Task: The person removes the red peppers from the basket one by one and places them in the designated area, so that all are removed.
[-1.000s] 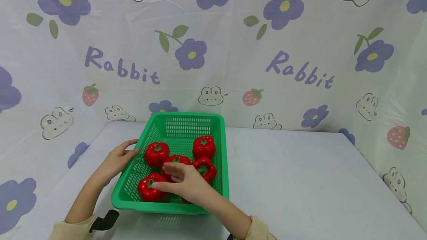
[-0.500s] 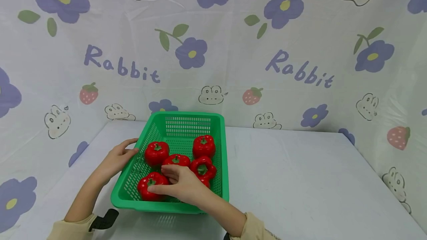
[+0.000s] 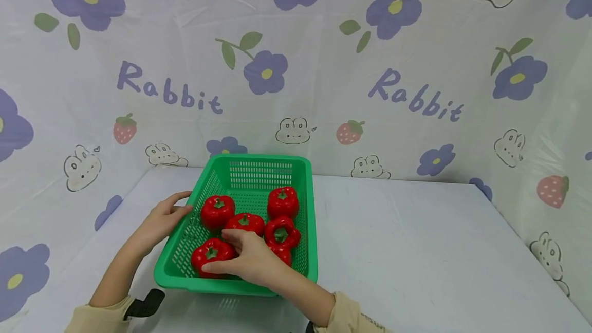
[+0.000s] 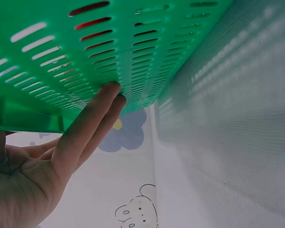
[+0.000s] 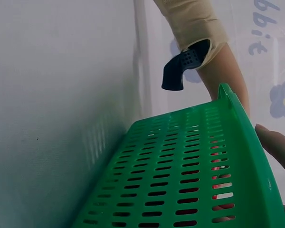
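A green plastic basket [image 3: 313, 220] with slotted walls holds several red bell peppers. The left hand [image 3: 164, 220] lies at the basket's left side; in the left wrist view its straight fingers [image 4: 92, 123] touch the outer wall. Inside the basket, the right hand [image 3: 256, 258] reaches over the front-left bell pepper [image 3: 217, 248]. Its thumb lies across that pepper's front, with the fingers spread behind and to the right. Whether the fingertips touch the pepper is hard to tell. The right hand partly covers the middle bell pepper [image 3: 246, 221].
Other bell peppers sit at the basket's left [image 3: 217, 212], at its back right [image 3: 283, 202] and below that [image 3: 289, 234]. A white table [image 3: 407, 251] extends to the right. Behind stands a white printed cloth [image 3: 319, 91]. Dark straps [image 3: 145, 303] show at the sleeves.
The right hand has lowered and shifted slightly left around the front-left bell pepper, its thumb moving down the pepper's front. The left hand and the basket have stayed put.
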A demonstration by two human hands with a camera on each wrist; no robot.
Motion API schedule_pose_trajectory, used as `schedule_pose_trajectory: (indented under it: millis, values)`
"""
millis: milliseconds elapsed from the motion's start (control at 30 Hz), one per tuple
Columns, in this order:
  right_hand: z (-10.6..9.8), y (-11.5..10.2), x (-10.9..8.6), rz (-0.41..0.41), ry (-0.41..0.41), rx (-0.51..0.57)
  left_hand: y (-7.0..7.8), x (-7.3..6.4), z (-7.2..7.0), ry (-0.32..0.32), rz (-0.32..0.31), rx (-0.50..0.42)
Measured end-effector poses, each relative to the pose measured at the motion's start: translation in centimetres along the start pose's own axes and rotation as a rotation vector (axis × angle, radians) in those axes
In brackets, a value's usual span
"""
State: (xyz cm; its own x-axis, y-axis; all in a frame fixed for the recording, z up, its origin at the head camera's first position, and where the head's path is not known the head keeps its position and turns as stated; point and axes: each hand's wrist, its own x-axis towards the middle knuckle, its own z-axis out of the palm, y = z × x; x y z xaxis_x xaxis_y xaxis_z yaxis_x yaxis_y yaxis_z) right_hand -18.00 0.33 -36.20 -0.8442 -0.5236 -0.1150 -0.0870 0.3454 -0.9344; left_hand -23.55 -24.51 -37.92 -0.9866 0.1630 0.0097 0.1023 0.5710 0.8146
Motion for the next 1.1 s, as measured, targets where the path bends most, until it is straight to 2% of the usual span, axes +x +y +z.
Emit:
schedule_pose_trajectory:
  millis: [233, 433, 733, 1100]
  values:
    - [0.3, 0.2, 0.4, -0.022, 0.010, -0.002, 0.1, 0.0, 0.0, 0.000, -0.002, 0.007]
    - [0.4, 0.1, 0.6, -0.037, 0.008, -0.048, 0.1, -0.1, 0.0, -0.002, 0.002, 0.003]
    - [0.4, 0.1, 0.6, -0.087, -0.021, -0.090, 0.2, -0.1, 0.0, 0.006, 0.005, 0.009]
    - [0.9, 0.5, 1.1, -0.145, 0.022, -0.155, 0.1, 0.0, 0.0, -0.004, -0.009, 0.000]
